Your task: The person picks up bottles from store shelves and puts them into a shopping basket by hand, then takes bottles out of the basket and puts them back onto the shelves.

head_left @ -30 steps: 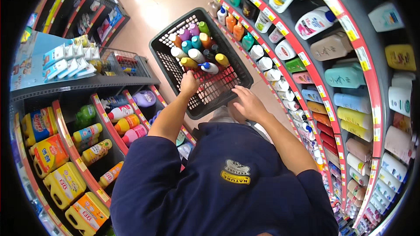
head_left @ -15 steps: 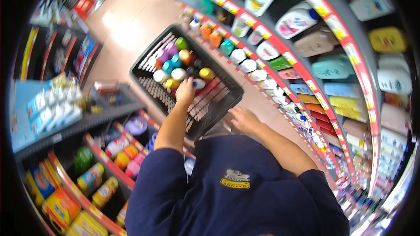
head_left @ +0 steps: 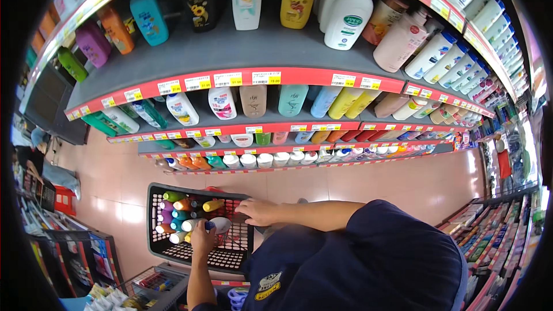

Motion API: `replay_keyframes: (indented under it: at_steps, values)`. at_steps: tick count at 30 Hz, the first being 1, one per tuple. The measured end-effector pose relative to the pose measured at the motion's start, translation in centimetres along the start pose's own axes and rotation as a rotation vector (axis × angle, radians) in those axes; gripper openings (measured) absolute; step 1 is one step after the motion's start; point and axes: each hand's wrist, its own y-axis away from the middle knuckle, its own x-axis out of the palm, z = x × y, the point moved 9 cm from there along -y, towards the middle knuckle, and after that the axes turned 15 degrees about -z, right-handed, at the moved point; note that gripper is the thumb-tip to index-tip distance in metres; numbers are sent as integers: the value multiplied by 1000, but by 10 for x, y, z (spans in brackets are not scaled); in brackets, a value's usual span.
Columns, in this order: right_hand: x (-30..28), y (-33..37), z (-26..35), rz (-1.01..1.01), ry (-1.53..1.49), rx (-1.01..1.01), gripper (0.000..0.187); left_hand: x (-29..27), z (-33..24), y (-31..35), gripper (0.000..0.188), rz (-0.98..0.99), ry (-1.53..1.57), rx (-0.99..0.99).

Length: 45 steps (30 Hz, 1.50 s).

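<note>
A black shopping basket (head_left: pixel 201 262) with latticed walls stands below the shelves and holds several shampoo-like bottles. Among them are a yellow bottle (head_left: pixel 213 204) and purple, orange, teal and white ones crowded along the left side. Inside it my left hand (head_left: pixel 203 241) is closed at the blue cap of a white bottle (head_left: pixel 221 224), which lies tilted; part of the grip is hidden. My right hand (head_left: pixel 257 212) lies over the basket's right rim with its fingers stretched toward the inside, holding nothing that shows.
Ahead rises a grey shelf unit (head_left: pixel 173 63) with red price rails. Its top shelf holds spaced bottles, including a teal bottle (head_left: pixel 148 17) and a white pump-type row at right. Pinkish floor tiles (head_left: pixel 345 187) surround the basket. At far left, a person stands by a red basket (head_left: pixel 64 200).
My view has swung round to face the shelves, so the basket appears lower and turned. My right hand has come onto the basket's rim; my left stays at the blue-capped bottle.
</note>
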Motion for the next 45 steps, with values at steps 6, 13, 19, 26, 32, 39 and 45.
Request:
replay_keyframes:
  at_steps: [6, 13, 19, 26, 32, 39, 45]
  values:
    - [-80, -15, 29, -165, -260, -19, 85, -142, -170, -27, 35, 16, 176, 276]
    - [-203, 10, 59, -458, -402, 77, 73, -230, -326, -55, 40, 15, 314, 515]
    - [-339, 51, 42, -911, -539, 53, 70, -242, -428, -102, 83, 54, 704, 607]
    - [-449, 62, 31, -1073, -533, 52, 68, -162, -495, -148, 62, 272, 877, 550]
    - [-495, 59, 2, -1111, -583, 54, 63, -145, -540, -180, 45, 171, 924, 564]
    - [-534, 56, -15, -1228, -368, 31, 58, -140, -569, -205, 39, 138, 932, 556]
    - [-534, 57, -27, -1236, -301, 10, 62, -125, -571, -216, 40, 85, 998, 579]
